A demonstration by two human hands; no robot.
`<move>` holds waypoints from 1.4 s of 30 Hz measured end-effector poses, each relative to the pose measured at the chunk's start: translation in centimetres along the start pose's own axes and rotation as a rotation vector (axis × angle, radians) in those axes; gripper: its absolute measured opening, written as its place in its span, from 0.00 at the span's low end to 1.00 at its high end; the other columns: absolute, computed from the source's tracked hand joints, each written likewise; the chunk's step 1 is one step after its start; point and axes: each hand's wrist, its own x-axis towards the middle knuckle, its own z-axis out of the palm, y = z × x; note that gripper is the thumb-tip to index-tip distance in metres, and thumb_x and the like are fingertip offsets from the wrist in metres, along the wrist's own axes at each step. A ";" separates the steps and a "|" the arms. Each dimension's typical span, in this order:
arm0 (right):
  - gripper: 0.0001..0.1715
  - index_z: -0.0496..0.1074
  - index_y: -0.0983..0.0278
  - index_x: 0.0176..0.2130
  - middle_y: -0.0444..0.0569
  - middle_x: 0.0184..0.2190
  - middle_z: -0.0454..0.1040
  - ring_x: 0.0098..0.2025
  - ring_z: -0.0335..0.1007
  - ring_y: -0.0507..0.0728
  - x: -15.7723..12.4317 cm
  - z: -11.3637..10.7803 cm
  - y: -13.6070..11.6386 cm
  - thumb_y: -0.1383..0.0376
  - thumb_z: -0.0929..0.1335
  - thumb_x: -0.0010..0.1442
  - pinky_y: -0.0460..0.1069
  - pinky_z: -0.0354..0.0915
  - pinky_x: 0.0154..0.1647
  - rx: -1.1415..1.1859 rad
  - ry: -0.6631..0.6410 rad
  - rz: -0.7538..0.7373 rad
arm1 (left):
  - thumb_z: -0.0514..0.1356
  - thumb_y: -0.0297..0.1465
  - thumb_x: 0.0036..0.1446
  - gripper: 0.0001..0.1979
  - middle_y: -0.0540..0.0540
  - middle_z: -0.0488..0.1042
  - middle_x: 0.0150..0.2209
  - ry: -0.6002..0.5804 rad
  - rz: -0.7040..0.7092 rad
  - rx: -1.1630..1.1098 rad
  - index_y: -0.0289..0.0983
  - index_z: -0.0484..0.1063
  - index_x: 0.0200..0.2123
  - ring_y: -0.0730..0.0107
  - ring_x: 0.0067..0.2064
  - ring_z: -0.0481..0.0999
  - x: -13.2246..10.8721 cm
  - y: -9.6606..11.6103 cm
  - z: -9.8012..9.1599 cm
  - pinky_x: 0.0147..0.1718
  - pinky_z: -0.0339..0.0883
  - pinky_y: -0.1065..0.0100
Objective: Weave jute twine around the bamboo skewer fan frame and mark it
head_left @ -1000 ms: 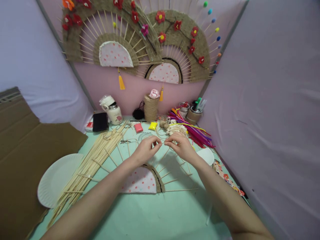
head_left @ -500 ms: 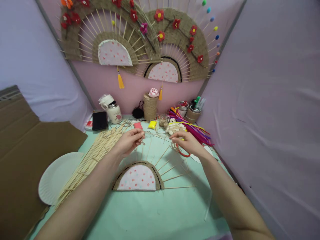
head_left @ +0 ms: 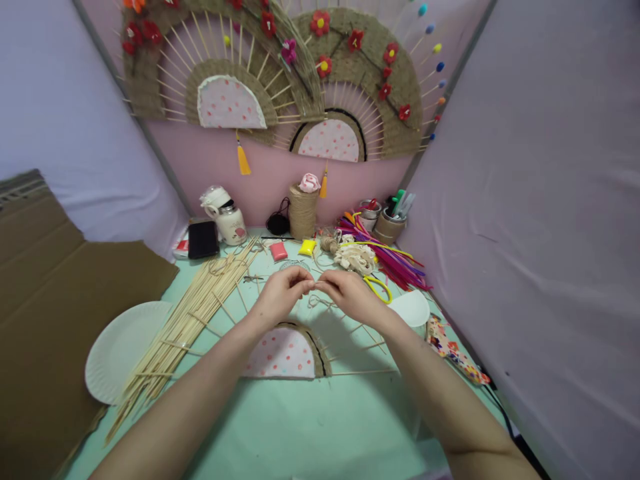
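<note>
My left hand (head_left: 284, 293) and my right hand (head_left: 350, 297) meet in front of me, fingertips pinched close together. Thin jute twine (head_left: 320, 303) runs between them, and a loose curl of it dangles under the fingers. Below lies a half-round fan base (head_left: 284, 353), with a spotted white centre and a brown twine border; my left forearm hides part of it. Thin bamboo sticks (head_left: 363, 373) radiate from its curved edge. Just beyond my right hand, yellow-handled scissors (head_left: 380, 291) rest on the green tabletop (head_left: 310, 433).
On the left lie a bundle of bamboo sticks (head_left: 165, 347), a paper plate (head_left: 117, 347) and cardboard (head_left: 65, 300). Behind are a white bottle (head_left: 230, 223), a twine spool (head_left: 303, 212) and pipe cleaners (head_left: 395, 260). A floral glue gun (head_left: 455, 350) sits right. Finished fans (head_left: 405, 73) hang behind.
My hands, apart before with twine in the fingers, have come together over the fan base. The view has shifted slightly, and the scissors' yellow handle and the floral glue gun now show.
</note>
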 end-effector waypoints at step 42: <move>0.13 0.73 0.64 0.37 0.43 0.23 0.70 0.25 0.65 0.51 -1.8 0.0 1.2 0.58 0.68 0.55 0.45 0.61 0.26 0.616 0.023 0.303 | 0.65 0.42 0.44 0.16 0.51 0.67 0.23 -0.184 -0.194 -0.353 0.35 0.72 0.26 0.76 0.26 0.63 -0.4 -1.0 1.0 0.28 0.57 0.71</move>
